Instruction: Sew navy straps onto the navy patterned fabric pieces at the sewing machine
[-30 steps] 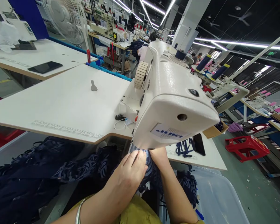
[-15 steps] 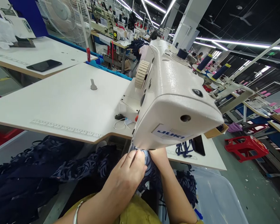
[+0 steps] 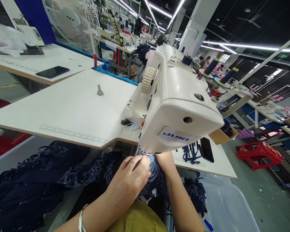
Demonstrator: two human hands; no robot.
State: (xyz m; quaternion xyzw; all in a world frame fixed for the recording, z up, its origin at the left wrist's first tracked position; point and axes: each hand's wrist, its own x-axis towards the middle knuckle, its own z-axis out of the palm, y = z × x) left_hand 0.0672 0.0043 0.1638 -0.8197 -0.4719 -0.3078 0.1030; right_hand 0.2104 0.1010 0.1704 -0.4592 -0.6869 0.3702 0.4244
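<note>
A white JUKI sewing machine [image 3: 174,109] stands in front of me, its head above my hands. Under it lies navy patterned fabric [image 3: 154,169], which hangs down over the table edge towards my lap. My left hand [image 3: 130,175] is closed on the fabric's left side, fingers bent and tips close to the needle area. On the other side, my right hand [image 3: 166,161] reaches beneath the machine head beside the fabric. The head hides its fingers, so I cannot see their grip.
More navy fabric [image 3: 21,190] is heaped at lower left. Right of the machine, dark straps [image 3: 192,153] and a phone [image 3: 207,149] lie on the white table [image 3: 69,106]. A translucent bin [image 3: 228,199] is below, and a red stool [image 3: 258,154] stands on the floor.
The view has shifted slightly. My left hand's fingers have spread a little, showing a dark gap between them, and more of the patterned fabric shows between my hands.
</note>
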